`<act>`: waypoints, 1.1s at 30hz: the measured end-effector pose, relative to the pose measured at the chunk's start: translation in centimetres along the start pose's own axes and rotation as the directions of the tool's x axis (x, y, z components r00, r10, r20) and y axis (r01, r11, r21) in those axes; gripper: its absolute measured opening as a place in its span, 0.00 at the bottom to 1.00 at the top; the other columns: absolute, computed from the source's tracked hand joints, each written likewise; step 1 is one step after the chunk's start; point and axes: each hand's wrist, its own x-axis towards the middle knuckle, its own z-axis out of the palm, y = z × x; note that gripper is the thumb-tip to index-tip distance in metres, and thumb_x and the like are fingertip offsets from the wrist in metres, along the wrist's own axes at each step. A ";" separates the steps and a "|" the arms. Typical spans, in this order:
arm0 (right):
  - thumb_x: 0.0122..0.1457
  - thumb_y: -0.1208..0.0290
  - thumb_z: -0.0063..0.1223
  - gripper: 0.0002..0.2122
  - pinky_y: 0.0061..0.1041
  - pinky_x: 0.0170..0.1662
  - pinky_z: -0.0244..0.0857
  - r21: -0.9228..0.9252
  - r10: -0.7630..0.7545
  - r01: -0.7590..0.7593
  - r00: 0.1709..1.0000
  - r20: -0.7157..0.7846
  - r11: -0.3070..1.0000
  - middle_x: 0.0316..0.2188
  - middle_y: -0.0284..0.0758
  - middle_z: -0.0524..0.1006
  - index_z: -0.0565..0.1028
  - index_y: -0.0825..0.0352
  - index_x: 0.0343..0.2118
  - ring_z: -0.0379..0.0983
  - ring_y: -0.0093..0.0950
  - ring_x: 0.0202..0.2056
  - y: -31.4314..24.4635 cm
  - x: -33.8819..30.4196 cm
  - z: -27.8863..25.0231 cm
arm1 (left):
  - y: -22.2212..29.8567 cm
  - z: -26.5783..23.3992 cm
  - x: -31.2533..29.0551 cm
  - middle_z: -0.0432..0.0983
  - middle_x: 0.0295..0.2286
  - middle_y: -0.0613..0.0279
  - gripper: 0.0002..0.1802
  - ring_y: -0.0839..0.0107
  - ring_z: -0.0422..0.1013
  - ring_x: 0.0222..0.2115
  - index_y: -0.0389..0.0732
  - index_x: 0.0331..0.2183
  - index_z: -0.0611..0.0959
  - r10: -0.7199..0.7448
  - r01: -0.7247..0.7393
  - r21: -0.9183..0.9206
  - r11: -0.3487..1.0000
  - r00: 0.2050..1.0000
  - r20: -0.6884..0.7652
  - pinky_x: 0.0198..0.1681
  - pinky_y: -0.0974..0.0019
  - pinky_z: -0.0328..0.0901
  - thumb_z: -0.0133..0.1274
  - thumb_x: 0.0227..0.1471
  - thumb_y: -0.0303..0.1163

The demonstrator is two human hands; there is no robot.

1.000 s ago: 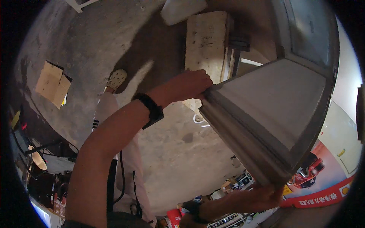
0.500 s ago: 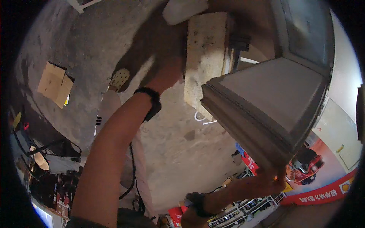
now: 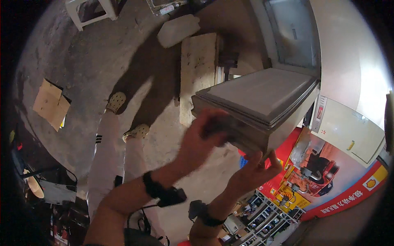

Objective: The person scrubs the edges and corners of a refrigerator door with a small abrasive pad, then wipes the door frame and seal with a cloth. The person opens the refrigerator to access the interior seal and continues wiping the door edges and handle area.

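A grey box-shaped unit point(image 3: 262, 92) with a framed, panelled top stands in front of me, right of centre. My left hand point(image 3: 203, 133) is at its front edge, slightly blurred. Its fingers and thumb curl around a dark grey thing point(image 3: 223, 126), too smeared to name, which lies against that edge. At the near lower corner of the unit is my right hand point(image 3: 256, 172), with thumb and fingertips bent in on the corner. Dark bands circle both wrists, and the left one carries a small dark block point(image 3: 172, 197).
A worn wooden bench point(image 3: 197, 69) stands beyond the unit, beside a pale slab point(image 3: 178, 30). Flattened cardboard point(image 3: 52, 104) lies on the floor at left; a white stool point(image 3: 92, 12) is at the far left. A red poster point(image 3: 349, 197) and a rack of small goods point(image 3: 266, 217) are at right.
My left hand has come back from near the bench to the unit's front edge. My right hand stays at the corner. The view has shifted, showing both of my shoes.
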 end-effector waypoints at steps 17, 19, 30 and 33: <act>0.64 0.70 0.50 0.16 0.28 0.41 0.74 0.091 -0.017 0.006 0.992 0.124 0.996 0.47 0.41 0.67 0.63 0.70 0.51 0.76 0.32 0.38 -1.5 0.3 0.4 | -2.5 3.6 2.6 0.74 0.34 0.66 0.07 0.75 0.70 0.37 0.40 0.32 0.78 0.252 -0.205 0.230 0.951 0.947 -0.199 0.42 0.69 0.67 0.57 0.49 0.19; 0.64 0.71 0.50 0.16 0.28 0.41 0.74 -0.025 -0.035 0.039 0.990 0.133 0.999 0.47 0.41 0.67 0.63 0.70 0.51 0.76 0.32 0.38 -1.8 0.5 0.1 | -2.3 5.7 1.5 0.74 0.33 0.67 0.07 0.76 0.70 0.36 0.40 0.32 0.78 0.516 -0.492 0.295 0.819 0.857 -0.004 0.42 0.69 0.67 0.57 0.49 0.19; 0.64 0.76 0.47 0.15 0.30 0.42 0.75 0.035 -0.025 0.021 0.993 0.114 0.999 0.47 0.42 0.69 0.64 0.71 0.52 0.76 0.33 0.41 -1.9 0.4 0.5 | -1.8 4.6 3.1 0.77 0.34 0.58 0.12 0.63 0.76 0.36 0.42 0.38 0.84 0.581 -0.509 0.465 0.724 0.814 -0.014 0.40 0.64 0.70 0.61 0.47 0.24; 0.64 0.76 0.47 0.15 0.29 0.43 0.75 -0.078 -0.008 0.016 0.995 0.103 0.997 0.47 0.43 0.70 0.65 0.72 0.52 0.75 0.33 0.43 -1.9 0.3 -0.5 | -1.3 5.1 2.3 0.77 0.35 0.57 0.12 0.62 0.76 0.35 0.42 0.38 0.84 0.542 -0.504 0.418 0.756 0.840 0.033 0.39 0.63 0.71 0.62 0.46 0.26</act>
